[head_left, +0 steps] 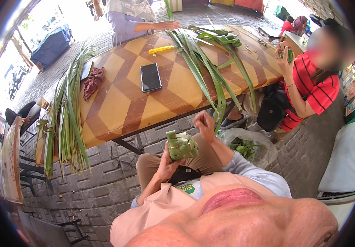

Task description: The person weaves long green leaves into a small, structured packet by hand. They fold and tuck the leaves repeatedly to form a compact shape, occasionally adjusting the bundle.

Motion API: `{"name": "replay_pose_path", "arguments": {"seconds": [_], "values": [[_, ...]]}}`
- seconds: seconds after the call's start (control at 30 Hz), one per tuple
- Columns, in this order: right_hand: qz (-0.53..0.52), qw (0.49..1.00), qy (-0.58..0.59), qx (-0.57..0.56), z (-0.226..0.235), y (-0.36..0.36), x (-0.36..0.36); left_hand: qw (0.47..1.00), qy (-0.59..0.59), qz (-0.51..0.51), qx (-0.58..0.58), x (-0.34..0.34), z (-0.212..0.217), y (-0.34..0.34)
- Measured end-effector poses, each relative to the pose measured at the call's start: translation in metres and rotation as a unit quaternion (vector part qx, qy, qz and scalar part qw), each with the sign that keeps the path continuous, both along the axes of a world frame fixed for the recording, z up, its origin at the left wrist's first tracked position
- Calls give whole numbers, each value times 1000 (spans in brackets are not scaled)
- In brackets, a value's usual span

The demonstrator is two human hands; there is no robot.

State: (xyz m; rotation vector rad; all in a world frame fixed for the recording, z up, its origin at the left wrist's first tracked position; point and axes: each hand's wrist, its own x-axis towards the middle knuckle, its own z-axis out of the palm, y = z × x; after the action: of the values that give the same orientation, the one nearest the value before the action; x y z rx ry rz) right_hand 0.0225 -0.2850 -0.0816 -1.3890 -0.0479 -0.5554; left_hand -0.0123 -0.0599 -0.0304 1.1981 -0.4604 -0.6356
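A woven green palm-leaf pouch (pixel 182 147) sits in my left hand (pixel 167 166), above my lap. My left fingers are wrapped round its left and lower side; a broad leaf loop sticks up from its top left corner. My right hand (pixel 205 125) is raised to the right of the pouch and apart from it. Its fingers are curled in, and whatever they may pinch is too small or hidden to tell. Long palm leaves (pixel 204 76) hang over the near table edge close behind my right hand.
The patterned wooden table (pixel 122 111) holds a phone (pixel 150 77), a yellow cutter knife (pixel 161 49), a dark red cloth (pixel 94 83) and a leaf bundle (pixel 67 119) at left. Below right stands a clear plastic bag (pixel 263 150) with leaf scraps. A person in red (pixel 315 84) holds a green piece.
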Motion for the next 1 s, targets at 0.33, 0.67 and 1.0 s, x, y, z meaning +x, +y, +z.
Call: {"name": "replay_pose_path", "arguments": {"seconds": [0.33,0.67,1.0], "values": [[78,955,167,-232,-61,4,-115,1000,-9,-13,14,-13,14,-6],[43,856,175,-485,8,12,-107,999,-37,19,22,-6,20,1],[82,895,204,-389,-36,10,-102,998,-50,18,29,-3,18,4]]}}
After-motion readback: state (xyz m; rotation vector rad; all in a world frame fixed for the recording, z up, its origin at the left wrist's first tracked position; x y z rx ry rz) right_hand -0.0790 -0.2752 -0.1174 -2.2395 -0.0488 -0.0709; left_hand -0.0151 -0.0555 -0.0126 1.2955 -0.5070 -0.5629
